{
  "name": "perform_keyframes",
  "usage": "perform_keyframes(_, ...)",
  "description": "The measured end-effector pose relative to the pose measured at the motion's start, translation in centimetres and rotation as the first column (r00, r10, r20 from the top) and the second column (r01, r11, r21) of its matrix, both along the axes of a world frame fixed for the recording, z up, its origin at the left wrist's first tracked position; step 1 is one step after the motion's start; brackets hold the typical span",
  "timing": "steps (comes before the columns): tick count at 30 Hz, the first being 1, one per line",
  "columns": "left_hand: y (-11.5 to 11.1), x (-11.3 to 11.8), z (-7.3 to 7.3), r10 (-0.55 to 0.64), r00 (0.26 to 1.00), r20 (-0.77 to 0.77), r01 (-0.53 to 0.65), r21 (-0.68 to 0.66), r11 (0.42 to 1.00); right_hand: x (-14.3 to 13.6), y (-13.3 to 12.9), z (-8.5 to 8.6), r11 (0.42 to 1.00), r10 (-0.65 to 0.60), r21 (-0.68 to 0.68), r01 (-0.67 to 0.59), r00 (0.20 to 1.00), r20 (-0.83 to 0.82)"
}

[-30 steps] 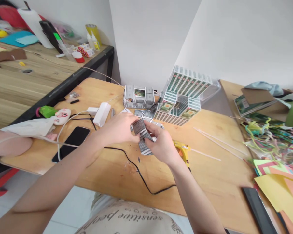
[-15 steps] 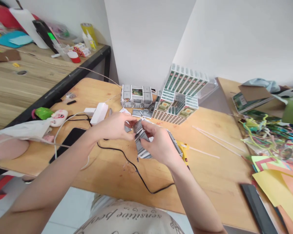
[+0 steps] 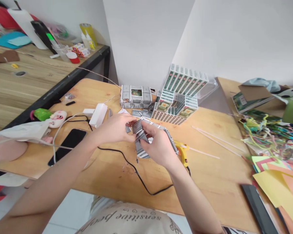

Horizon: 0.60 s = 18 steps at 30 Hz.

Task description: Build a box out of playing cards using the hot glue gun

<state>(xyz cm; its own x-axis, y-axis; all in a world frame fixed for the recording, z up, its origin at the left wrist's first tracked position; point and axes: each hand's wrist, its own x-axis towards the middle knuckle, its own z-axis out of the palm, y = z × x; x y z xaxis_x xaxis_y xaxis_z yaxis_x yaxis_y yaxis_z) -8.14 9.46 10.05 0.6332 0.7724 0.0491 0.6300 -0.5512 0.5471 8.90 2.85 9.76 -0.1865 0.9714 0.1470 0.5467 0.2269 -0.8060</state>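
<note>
Pinching a grey patterned piece (image 3: 137,127) just above the counter (image 3: 107,175), the left hand (image 3: 116,128) and right hand (image 3: 158,143) each have a closed thumb-and-finger grip; beyond stand a grey box (image 3: 136,103) and stacked green-and-white boxes (image 3: 164,105).

L forearm (image 3: 70,162), bare, runs fwd & in twd centre; R forearm (image 3: 189,191), also bare, slants in from opp. side. L hand (image 3: 116,128) back up, fingers (image 3: 130,119) curled opp. thumb (image 3: 129,137). R hand (image 3: 160,146) angled in twd L, likewise pinching. Fingertips approx. level, v. nr each other; both hands half-curled.
</note>
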Motion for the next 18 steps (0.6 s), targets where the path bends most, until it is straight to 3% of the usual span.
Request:
perform_keyframes(3,-0.2,0.2,-0.3,0.027,0.999,-0.019,-0.027,0.048,0.998,0.2,0.0,-0.7,0.995,0.016,-0.099,-0.024,0.997,-0.082)
perform_keyframes(10,-0.8,0.5,-0.3,0.127,0.99,-0.055,-0.115,0.186,0.976,-0.4,-0.8,-2.8,0.99,-0.103,-0.121,0.067,0.942,-0.321)
perform_keyframes(14,-1.3,0.8,0.4,0.152,0.985,-0.079,-0.133,0.206,0.969,-0.4,-1.3,-2.4,0.995,-0.072,-0.09,0.038,0.908,-0.412)
perform_keyframes(18,-2.6,1.7,1.8,0.176,0.972,-0.155,-0.136,0.239,0.962,0.9,-1.2,-0.7,0.992,-0.013,-0.121,-0.018,0.967,-0.253)
